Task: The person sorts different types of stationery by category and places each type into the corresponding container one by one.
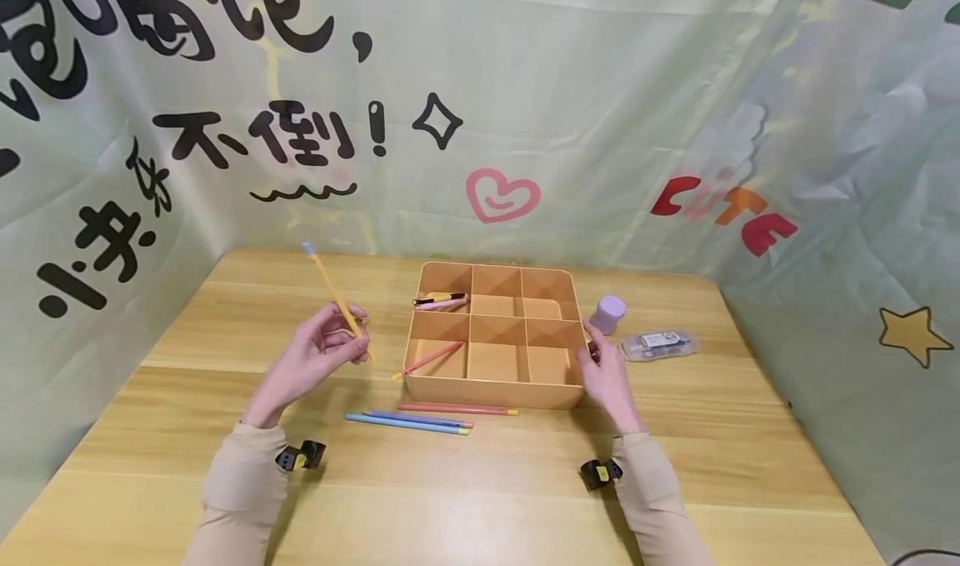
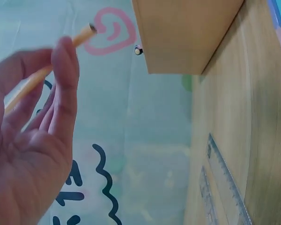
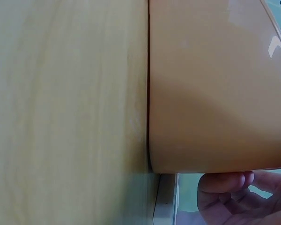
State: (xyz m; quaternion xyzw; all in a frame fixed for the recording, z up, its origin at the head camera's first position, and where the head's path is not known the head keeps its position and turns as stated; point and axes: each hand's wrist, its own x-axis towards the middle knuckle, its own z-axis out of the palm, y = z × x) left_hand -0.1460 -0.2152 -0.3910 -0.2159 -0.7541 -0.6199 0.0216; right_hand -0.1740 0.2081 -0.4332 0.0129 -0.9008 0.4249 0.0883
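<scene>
The wooden surface (image 1: 225,316) carries everything, with a printed green backdrop (image 1: 600,91) hung around it from nine o'clock through twelve to three. At the centre sits the orange divided tray (image 1: 495,395), six compartments in two rows; the far-left compartment holds a black-and-yellow pen (image 1: 438,298) with a pink pen (image 1: 441,305) touching it, and a pink pencil (image 1: 431,358) leans out of the near-left compartment over the rim. The right hand (image 1: 609,380) rests against the tray's right wall at about three o'clock, fingers curled round the near right corner in a light grip, as the right wrist view confirms. The left hand (image 1: 311,358), at nine o'clock from the tray and well apart from it, is raised off the surface and has a pinching grip on a yellow pencil (image 1: 337,299), which tilts up and away toward eleven o'clock. At six o'clock, just before the tray, lie a red pencil (image 1: 457,409) and two blue pencils (image 1: 408,422) side by side. At two o'clock stands a small lilac cylinder (image 1: 607,313), with a clear plastic packet (image 1: 660,345) just beside it.
</scene>
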